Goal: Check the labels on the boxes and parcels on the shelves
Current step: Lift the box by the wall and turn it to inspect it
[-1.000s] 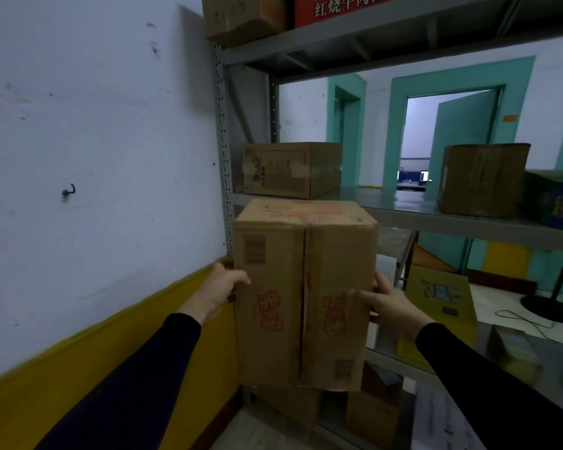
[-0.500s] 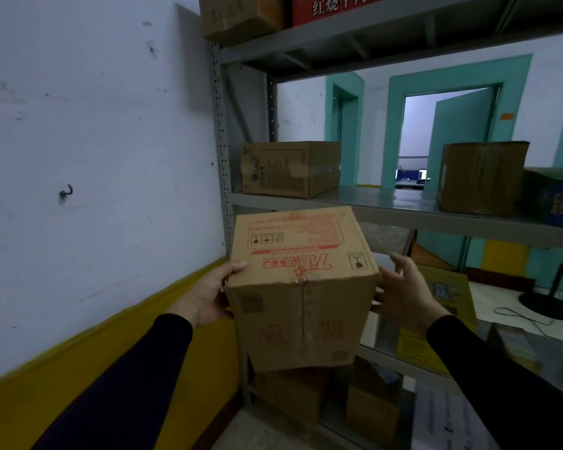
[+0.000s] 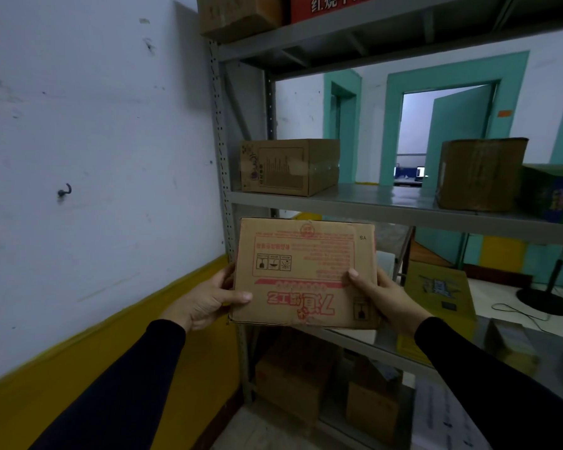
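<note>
Two hands, left (image 3: 205, 300) and right (image 3: 385, 297), grip one cardboard box (image 3: 306, 274). Two brown boxes, left (image 3: 290, 167) and right (image 3: 480, 173), sit on the far shelf (image 3: 387, 203).

a grey metal shelving unit (image 3: 384, 206) is set against a white and yellow wall. on its middle shelf, a printed carton (image 3: 290, 167) is placed at the left, with a plain brown carton (image 3: 480, 173) and a green box (image 3: 553, 193) kept well apart to the right. more cartons (image 3: 293, 378) are stored on the bottom level.
</note>
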A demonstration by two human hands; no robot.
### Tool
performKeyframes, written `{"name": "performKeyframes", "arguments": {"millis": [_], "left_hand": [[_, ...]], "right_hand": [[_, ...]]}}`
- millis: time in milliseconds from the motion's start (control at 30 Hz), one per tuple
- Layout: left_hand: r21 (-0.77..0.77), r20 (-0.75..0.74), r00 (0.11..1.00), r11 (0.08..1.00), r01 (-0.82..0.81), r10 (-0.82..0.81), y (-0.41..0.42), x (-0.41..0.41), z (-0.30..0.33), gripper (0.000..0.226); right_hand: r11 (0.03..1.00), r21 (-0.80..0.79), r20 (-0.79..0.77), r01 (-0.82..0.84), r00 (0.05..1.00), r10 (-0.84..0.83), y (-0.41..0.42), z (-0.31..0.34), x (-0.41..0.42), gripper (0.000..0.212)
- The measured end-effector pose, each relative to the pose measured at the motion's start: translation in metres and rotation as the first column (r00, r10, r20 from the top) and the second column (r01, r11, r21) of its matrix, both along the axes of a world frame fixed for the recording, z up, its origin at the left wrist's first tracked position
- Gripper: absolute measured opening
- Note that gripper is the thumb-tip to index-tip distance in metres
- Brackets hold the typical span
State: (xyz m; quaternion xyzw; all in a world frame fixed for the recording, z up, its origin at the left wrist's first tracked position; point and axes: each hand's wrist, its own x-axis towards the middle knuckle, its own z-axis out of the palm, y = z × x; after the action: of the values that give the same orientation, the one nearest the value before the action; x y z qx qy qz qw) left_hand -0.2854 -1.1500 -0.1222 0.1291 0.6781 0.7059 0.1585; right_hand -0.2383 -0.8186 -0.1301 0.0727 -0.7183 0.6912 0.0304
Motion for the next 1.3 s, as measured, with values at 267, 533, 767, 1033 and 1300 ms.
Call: {"name": "performKeyframes", "arguments": {"millis": [267, 533, 767, 1033, 1300], "left_hand": [[-0.018, -0.028, 1.000, 1.000, -0.008, 0.008, -0.003, 0.000, -0.001, 0.098], [0.164, 0.243, 0.942, 0.947, -0.276, 0.232, -0.001, -0.004, 0.025, 0.085], [0.002, 0.064, 0.985, 0.987, -0.159, 0.158, -0.010, 0.004, 0.008, 0.083], [-0.092, -0.090, 0.996, 0.995, -0.024, 0.016, -0.024, 0.005, -0.012, 0.110], [-0.108, -0.082, 0.997, 0.994, -0.013, 0.005, -0.025, 0.008, -0.016, 0.112]], "right_hand": [[1.000, 0.010, 0.019, 0.024, 1.000, -0.024, 0.000, -0.002, 0.001, 0.062], [0.988, 0.114, -0.016, -0.100, 0.995, 0.102, 0.015, 0.000, 0.001, 0.103], [0.994, -0.107, 0.200, 0.028, 0.980, -0.006, 0.004, 0.017, -0.009, 0.086], [0.992, 0.125, 0.221, 0.018, 0.974, -0.046, -0.019, -0.004, -0.011, 0.067], [0.995, 0.093, 0.222, 0.026, 0.974, -0.046, -0.023, -0.008, -0.005, 0.067]]}}
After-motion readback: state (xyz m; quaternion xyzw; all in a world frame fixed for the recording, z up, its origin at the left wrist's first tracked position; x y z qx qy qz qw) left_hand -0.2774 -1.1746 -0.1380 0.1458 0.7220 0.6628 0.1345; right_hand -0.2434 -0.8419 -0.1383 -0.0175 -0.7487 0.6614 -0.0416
